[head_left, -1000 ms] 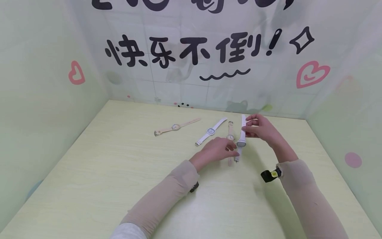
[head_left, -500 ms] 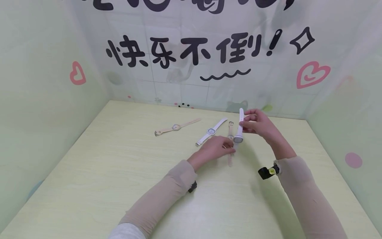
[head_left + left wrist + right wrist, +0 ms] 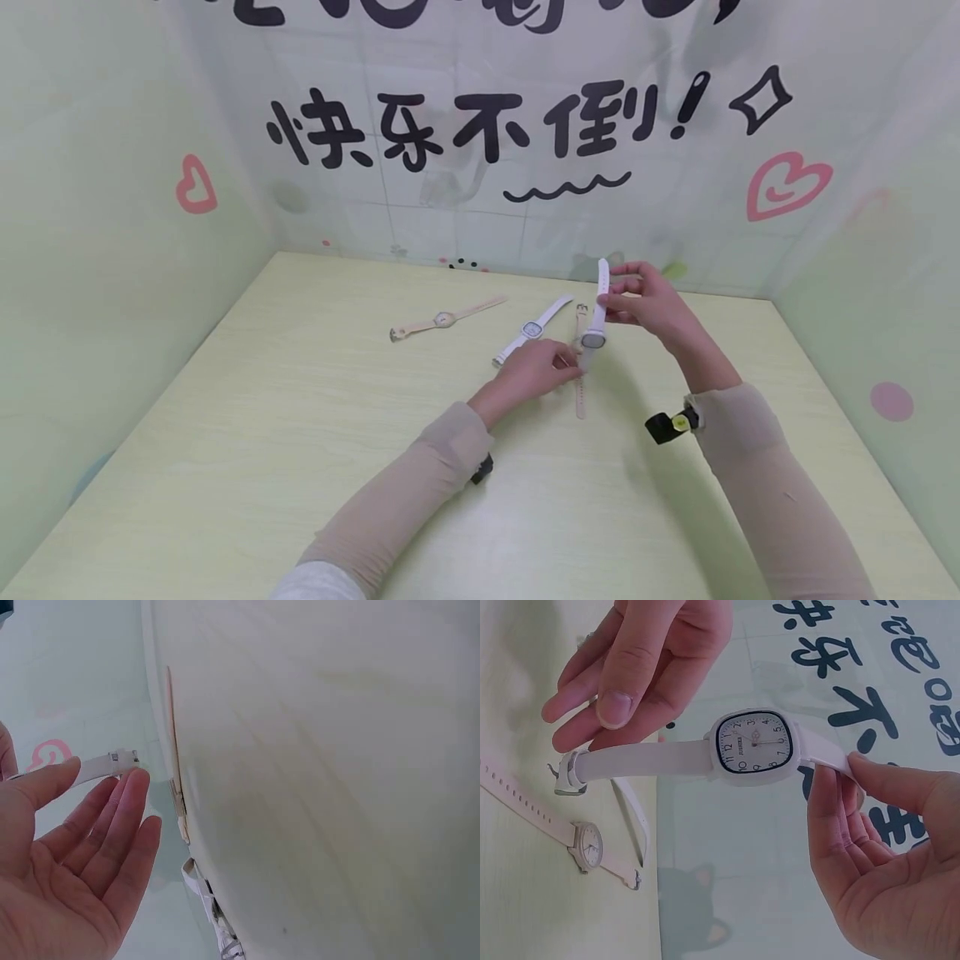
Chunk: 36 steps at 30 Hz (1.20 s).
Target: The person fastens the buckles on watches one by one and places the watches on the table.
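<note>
My right hand (image 3: 651,302) pinches the strap of a white square-faced watch (image 3: 754,744) between thumb and fingers. The watch hangs raised over the table, its dial facing the right wrist camera. By the buckle end is my left hand (image 3: 534,371), thumb and fingers apart, with fingertips right at the strap. In the left wrist view, the buckle (image 3: 124,759) shows just above those fingertips. A pink round-faced watch (image 3: 590,846) lies on the table below, partly hidden by the left hand in the head view.
Another white watch (image 3: 532,330) lies just left of the hands, its lower strap close to the left hand. Farther left rests a second pink watch (image 3: 444,319). Printed sheeting (image 3: 480,225) stands behind the pale table (image 3: 247,433).
The right hand has raised the white watch and shifted it slightly left. The left hand has drifted a little left along with it. The other watches lie as before.
</note>
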Available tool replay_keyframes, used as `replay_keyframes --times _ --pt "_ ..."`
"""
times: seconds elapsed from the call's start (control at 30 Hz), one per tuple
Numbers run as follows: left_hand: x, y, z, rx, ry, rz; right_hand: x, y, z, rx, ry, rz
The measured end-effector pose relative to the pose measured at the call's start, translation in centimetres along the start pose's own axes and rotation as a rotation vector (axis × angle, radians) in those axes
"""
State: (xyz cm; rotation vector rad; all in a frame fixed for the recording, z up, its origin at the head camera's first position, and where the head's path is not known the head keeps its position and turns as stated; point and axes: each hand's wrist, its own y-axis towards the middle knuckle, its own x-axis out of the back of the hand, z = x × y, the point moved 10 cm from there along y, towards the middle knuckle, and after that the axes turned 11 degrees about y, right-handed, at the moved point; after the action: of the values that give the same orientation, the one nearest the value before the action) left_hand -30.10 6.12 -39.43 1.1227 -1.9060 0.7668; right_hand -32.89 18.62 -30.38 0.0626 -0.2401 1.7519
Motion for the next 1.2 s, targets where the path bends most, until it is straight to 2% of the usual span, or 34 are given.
replay_keyframes --times 0.13,0.3,0.47,0.7,0.97,1.2 --pt "0.2 -0.1 0.4 0.033 0.023 -0.012 0.0 0.0 0.3 0.006 0.002 -0.015" --pt "0.2 -0.2 0.8 0.048 -0.026 -0.011 -0.1 0.0 0.6 0.03 -0.003 -0.024" --pt "0.0 -0.4 0.9 0.045 -0.117 0.004 -0.4 0.1 0.9 0.061 0.013 -0.015" --pt "-0.3 -0.2 0.7 0.012 -0.266 0.027 -0.9 0.1 1.0 0.062 0.013 0.003" --pt "-1.2 0.0 0.8 0.036 -0.563 0.115 -1.6 -0.2 1.3 0.096 0.075 0.043" --pt "-1.9 0.3 0.8 0.071 -0.894 0.193 -2.2 -0.5 1.5 0.13 0.119 0.078"
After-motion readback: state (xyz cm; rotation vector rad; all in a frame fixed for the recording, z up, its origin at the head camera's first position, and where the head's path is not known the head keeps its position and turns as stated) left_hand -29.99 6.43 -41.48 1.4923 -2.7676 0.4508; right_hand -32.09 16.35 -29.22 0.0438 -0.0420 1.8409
